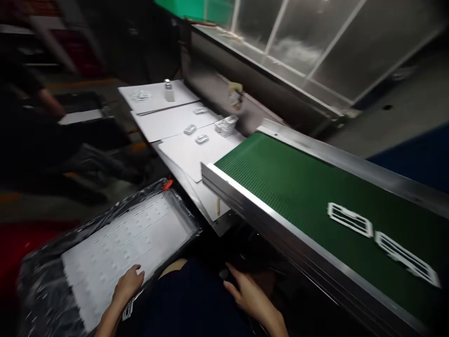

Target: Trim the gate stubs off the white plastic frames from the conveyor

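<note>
My left hand [129,283] is over the near edge of a black-lined crate [38,281], fingers loosely bent with nothing seen between them. In the crate lies a white sheet-like layer [164,236] with rows of small raised marks. Just below my left wrist is a small white frame-shaped plastic part [128,310]; what it rests on is hidden. My right hand [250,295] is low beside the conveyor, thumb and forefinger apart, holding nothing visible. Two white frame-shaped plastic parts [350,220] lie on the green conveyor belt [280,173], away from both hands.
Beyond the belt's end stands a table with white sheets [185,152], bearing several white parts [224,126] and a small bottle [169,91]. Metal rails [280,220] edge the conveyor. A machine with clear panels [294,47] rises behind. At left, another person's hand [51,104] shows.
</note>
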`<state>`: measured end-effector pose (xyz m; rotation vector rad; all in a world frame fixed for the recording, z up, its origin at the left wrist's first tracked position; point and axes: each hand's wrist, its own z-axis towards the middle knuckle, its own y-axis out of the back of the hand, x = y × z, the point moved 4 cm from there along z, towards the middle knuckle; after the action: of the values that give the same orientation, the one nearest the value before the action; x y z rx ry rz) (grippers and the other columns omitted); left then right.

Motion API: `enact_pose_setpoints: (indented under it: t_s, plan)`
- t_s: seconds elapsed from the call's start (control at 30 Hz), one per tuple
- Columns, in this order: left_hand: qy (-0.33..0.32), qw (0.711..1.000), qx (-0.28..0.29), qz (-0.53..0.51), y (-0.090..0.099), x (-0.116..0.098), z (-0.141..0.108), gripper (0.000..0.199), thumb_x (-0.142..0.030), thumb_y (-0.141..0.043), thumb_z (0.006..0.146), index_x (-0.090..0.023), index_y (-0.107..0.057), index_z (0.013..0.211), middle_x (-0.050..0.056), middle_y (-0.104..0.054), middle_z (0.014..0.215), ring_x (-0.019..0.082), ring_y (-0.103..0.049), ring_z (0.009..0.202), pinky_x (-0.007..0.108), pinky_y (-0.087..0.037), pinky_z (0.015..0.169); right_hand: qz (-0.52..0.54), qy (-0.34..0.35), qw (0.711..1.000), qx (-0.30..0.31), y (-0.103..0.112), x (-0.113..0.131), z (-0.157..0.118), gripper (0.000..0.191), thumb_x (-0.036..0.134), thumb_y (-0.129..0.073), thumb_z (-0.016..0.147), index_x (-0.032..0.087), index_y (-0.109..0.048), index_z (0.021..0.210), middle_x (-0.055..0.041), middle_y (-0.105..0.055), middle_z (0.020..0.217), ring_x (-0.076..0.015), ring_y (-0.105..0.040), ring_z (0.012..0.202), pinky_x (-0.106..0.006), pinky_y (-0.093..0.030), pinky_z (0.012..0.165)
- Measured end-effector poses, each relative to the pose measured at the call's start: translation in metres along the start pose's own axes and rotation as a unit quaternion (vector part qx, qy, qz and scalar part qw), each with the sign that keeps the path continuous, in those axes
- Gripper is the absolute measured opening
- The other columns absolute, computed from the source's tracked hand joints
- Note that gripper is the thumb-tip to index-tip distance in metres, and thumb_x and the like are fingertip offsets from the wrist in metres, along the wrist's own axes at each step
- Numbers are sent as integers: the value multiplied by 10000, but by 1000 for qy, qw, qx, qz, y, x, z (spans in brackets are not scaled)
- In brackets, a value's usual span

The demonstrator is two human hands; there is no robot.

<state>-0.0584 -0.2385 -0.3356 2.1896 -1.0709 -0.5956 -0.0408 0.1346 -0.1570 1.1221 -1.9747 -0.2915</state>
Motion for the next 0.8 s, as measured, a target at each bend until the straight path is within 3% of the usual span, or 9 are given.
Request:
enact_pose_setpoints:
  t_s: [0.13,0.3,0.43,0.5,0.63,0.8]
  plan:
    - [34,999,-2,-29,-16,55,3,293,-295,-516,875,-140,-543,1123,79,-618,1015,215,-587,931,412,-456,830,-26,80,993,77,-14,24,21,534,377,-399,876,183,-372,1372,-101,-578,1216,-243,-543,1111,-325,-413,929]
    - [93,994,-42,-26,-13,86,23,377,-339,-499,886,-156,-476,1214,110,-529,1175,249,-538,1021,458,-450,851,-71,24,995,65,-4,1,36,554,401,-358,885,137,-364,1373,-120,-543,1256,-245,-511,1154,-325,-409,936]
    - [102,992,-68,-27,-6,74,52,433,-364,-486,889,-178,-419,1273,120,-465,1251,261,-519,1041,469,-450,852,-116,-55,990,61,3,-24,39,564,419,-339,886,167,-333,1390,-115,-603,1173,-272,-579,1057,-370,-443,874]
    - [95,992,-77,-28,-2,62,69,451,-379,-481,889,-184,-398,1287,121,-449,1263,256,-526,1023,459,-460,835,-112,-62,990,66,2,-26,39,549,416,-332,889,193,-332,1391,-101,-623,1143,-268,-589,1042,-372,-445,873]
    - [87,992,-85,-21,6,46,98,473,-387,-491,880,-181,-381,1292,126,-443,1258,252,-531,999,448,-470,812,-100,-44,992,57,-2,-15,38,533,454,-370,870,207,-418,1341,-85,-547,1260,-265,-478,1190,-364,-385,974]
    - [67,995,-77,1,7,43,118,450,-344,-549,848,-173,-427,1246,120,-432,1258,274,-488,1052,463,-448,834,-71,-103,990,59,-7,-12,36,608,502,-350,863,168,-363,1371,-82,-418,1379,-247,-359,1286,-358,-326,1039]
